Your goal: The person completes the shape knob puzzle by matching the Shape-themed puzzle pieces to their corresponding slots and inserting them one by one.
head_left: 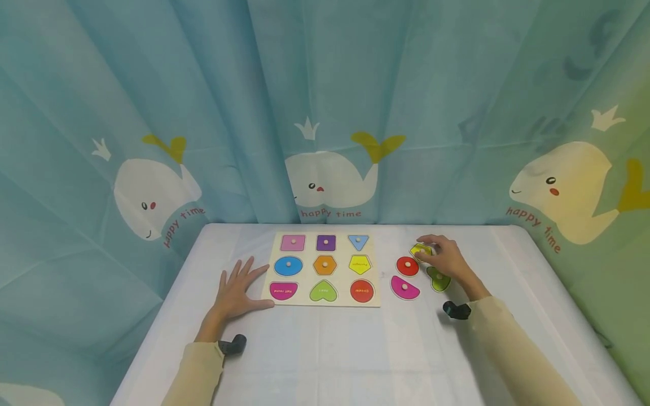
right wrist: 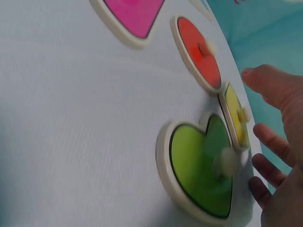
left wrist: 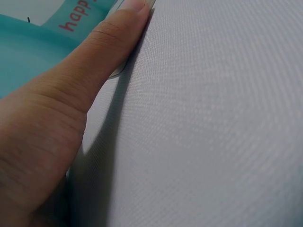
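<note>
My left hand (head_left: 237, 294), fingers spread, touches the left edge of a white puzzle board (head_left: 304, 293). In the left wrist view its thumb (left wrist: 90, 61) lies along the board's corner. My right hand (head_left: 449, 263) reaches over a yellow pentagon piece (head_left: 420, 250), its thumb and fingers parted around it. In the right wrist view the fingertips stand apart from the pentagon's knob (right wrist: 243, 115). Beside that hand are a green heart piece (head_left: 437, 280), a red circle piece (head_left: 407, 266) and a magenta half-round piece (head_left: 404, 288), all flat on the table.
Knobbed pieces sit in the board's rear row, including a purple square (head_left: 326, 243), and a blue oval (head_left: 288, 267) and orange hexagon (head_left: 324, 265) in the middle. Pentagon, half-round, heart and circle recesses show lettering. A whale-printed curtain (head_left: 325, 67) hangs behind the white-covered table (head_left: 325, 355).
</note>
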A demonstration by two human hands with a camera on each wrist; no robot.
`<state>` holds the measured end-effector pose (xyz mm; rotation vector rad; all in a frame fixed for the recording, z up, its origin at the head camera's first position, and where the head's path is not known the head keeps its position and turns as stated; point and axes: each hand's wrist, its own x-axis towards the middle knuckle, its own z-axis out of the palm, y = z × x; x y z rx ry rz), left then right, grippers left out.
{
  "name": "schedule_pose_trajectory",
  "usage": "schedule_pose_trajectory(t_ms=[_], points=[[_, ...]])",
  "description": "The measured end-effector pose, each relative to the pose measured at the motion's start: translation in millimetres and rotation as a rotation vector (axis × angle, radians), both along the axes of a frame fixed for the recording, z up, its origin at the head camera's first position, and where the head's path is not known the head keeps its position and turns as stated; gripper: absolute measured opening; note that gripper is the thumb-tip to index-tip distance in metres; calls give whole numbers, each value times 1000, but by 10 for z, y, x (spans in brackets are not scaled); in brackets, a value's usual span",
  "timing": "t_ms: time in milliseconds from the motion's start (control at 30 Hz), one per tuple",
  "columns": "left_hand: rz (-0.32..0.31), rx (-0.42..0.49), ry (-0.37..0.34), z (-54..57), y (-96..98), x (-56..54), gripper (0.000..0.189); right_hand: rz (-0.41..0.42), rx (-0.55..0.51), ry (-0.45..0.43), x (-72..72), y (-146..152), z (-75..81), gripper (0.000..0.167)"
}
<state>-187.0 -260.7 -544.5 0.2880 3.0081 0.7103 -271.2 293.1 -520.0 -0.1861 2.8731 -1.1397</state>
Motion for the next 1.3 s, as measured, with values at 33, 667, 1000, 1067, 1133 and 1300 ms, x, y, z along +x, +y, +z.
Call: schedule_pose_trajectory(t_ms=[33, 667, 1000, 1067, 1133, 1300], points=[[0, -1, 1, 1, -3, -2, 101, -8, 4, -13, 4, 12, -6, 44], [0, 4, 10, -29, -4, -4, 100, -113, -11, -116, -38, 81, -116, 36], [12, -17, -12, -33, 4, -29, 102, -114, -30, -107, -49, 121, -141, 31], [13, -18, -15, -29, 6, -30, 102, -113, -33, -108, -50, 128, -138, 31], [14, -20, -13, -26, 5, -29, 102, -112, -38, -108, -52, 129, -138, 31], [13, -16, -11, -21, 2, -27, 101, -110, -42, -99, -57, 126, -145, 32]])
